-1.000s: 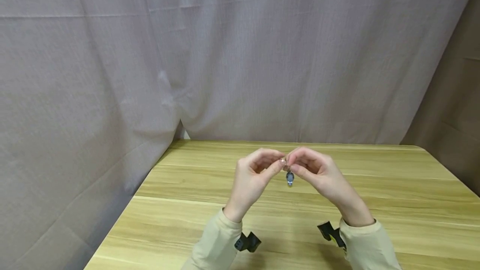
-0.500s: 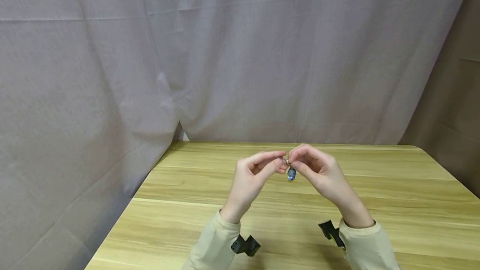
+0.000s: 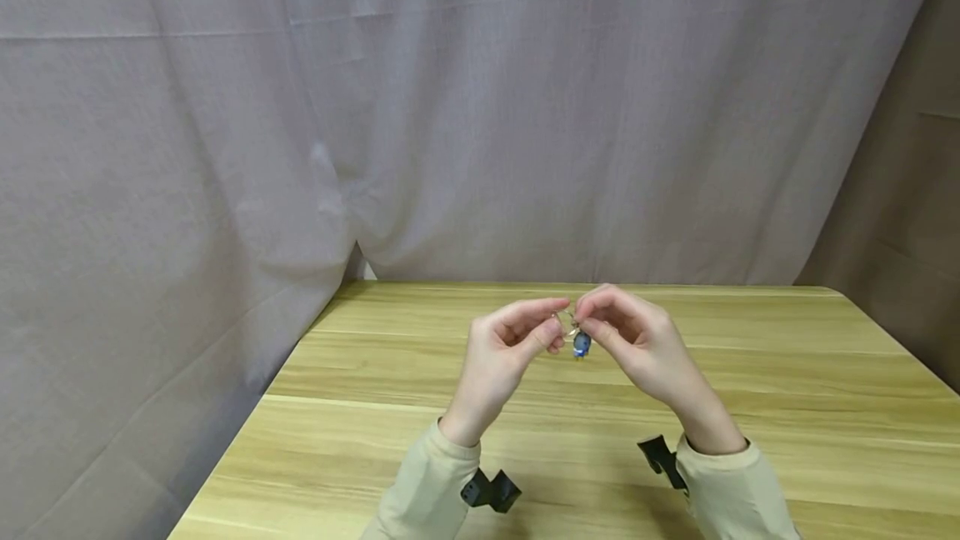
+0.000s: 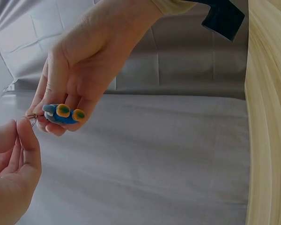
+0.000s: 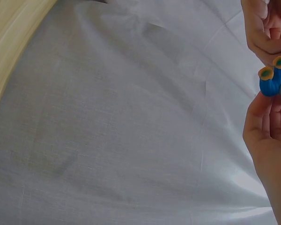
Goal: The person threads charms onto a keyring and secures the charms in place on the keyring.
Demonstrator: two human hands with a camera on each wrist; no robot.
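Small blue charm with yellow-green dots on a thin metal ring [image 3: 581, 344] hangs between both hands above the light wooden counter [image 3: 787, 390]. Right hand [image 3: 637, 344] at 3 o'clock pinches the charm; left hand [image 3: 510, 348] at 9 o'clock, fingers curled, pinches the ring.

The head view looks forward and down on both hands from well behind, while each wrist view looks close along its hand toward the curtain [image 3: 525, 107], sharing the blue charm [image 4: 63, 114].
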